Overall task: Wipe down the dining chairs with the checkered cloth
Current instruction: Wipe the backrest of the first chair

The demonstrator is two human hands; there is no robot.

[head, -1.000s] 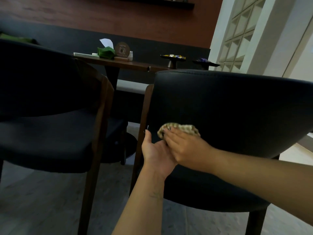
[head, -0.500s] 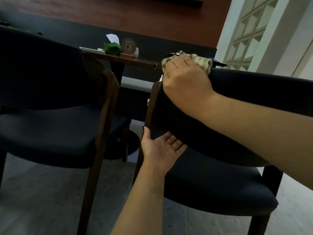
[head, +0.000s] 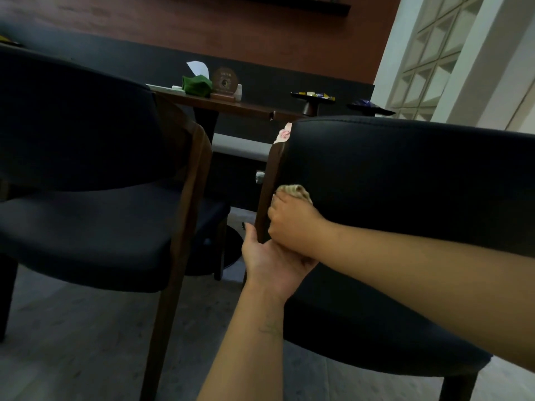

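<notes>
A dark upholstered dining chair (head: 405, 175) with a wooden frame stands right in front of me, its backrest facing me. My right hand (head: 292, 224) presses the bunched checkered cloth (head: 295, 191) against the lower left of that backrest, fingers curled over the cloth. Just below it my left hand (head: 269, 261) lies open, palm up, under the backrest's lower edge by the wooden post; its fingers are partly hidden behind my right wrist. A second, matching chair (head: 86, 175) stands to the left.
A wooden table (head: 231, 107) behind the chairs carries a green tissue holder (head: 197, 85), a round plaque and two dark stands with small items. A white lattice wall (head: 434, 53) rises at the right. Grey floor (head: 72, 342) shows between and below the chairs.
My right hand swept the cloth from the backrest's lower left up to its top edge, then came back down to the lower left. My left hand stayed below the backrest.
</notes>
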